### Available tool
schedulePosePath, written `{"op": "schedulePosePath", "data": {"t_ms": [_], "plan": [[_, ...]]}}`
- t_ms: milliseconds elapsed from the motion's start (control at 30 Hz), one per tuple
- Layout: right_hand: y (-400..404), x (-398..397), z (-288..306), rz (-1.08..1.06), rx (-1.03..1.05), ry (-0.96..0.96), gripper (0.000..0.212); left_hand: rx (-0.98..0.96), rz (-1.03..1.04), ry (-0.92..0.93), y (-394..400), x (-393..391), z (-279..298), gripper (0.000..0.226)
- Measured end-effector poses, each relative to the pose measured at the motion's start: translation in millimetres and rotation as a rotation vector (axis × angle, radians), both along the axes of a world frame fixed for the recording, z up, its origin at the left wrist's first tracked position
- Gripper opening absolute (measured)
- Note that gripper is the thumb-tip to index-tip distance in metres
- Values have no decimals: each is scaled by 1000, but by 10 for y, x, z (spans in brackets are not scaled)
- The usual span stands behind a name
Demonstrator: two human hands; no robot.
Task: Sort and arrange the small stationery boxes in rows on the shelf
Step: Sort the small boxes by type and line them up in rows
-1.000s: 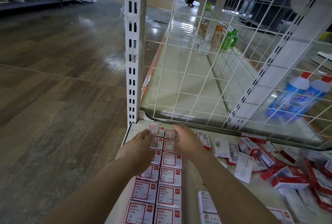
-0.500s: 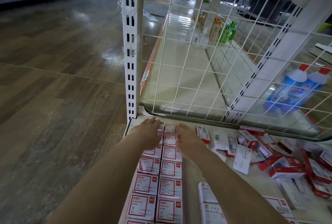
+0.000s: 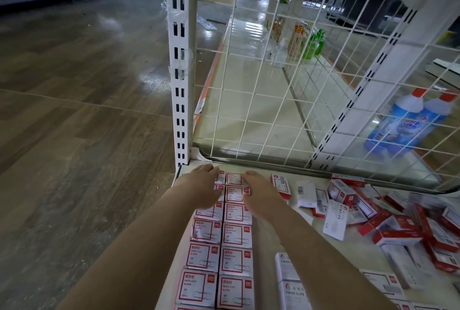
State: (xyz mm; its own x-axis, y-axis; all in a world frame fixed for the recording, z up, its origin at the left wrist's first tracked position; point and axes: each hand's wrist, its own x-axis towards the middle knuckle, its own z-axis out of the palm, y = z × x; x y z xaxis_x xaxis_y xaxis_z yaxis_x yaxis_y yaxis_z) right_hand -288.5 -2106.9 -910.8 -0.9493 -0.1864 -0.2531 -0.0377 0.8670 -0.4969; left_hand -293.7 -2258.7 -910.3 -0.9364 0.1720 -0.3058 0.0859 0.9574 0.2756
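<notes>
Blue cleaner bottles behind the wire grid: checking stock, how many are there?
2: blue plastic bottles with red caps, side by side at right behind the white wire grid, one left, one right. None visibly hidden.

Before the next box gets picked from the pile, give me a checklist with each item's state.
1. Both hands free: left hand and right hand lie flat on the far paper clip boxes, gripping nothing. Ok.
2. Two columns straight and snug. Ok.
3. Far end against the shelf's back edge: hidden by the hands. Cannot tell.
4. Room for a third column: partly taken by white paper clip boxes near the front. Not ok.
5. Loose red-and-white pile sorted: jumbled. Not ok.
</notes>
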Motion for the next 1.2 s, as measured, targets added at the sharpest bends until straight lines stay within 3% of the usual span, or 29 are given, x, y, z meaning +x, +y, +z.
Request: {"op": "schedulePosePath", "data": {"t_ms": [700, 867, 1033, 1200], "plan": [[-15, 53, -30, -5, -18, 24, 55, 0, 47, 79, 9, 129, 11, 64], [52, 179, -64, -3, -45, 101, 50, 88, 143, 165, 23, 312, 50, 55], [106, 325, -68, -74, -196, 142, 21, 102, 118, 221, 77, 552, 119, 45], [201, 489, 44, -101, -165, 142, 32, 98, 80, 262, 184, 847, 124, 35]]}}
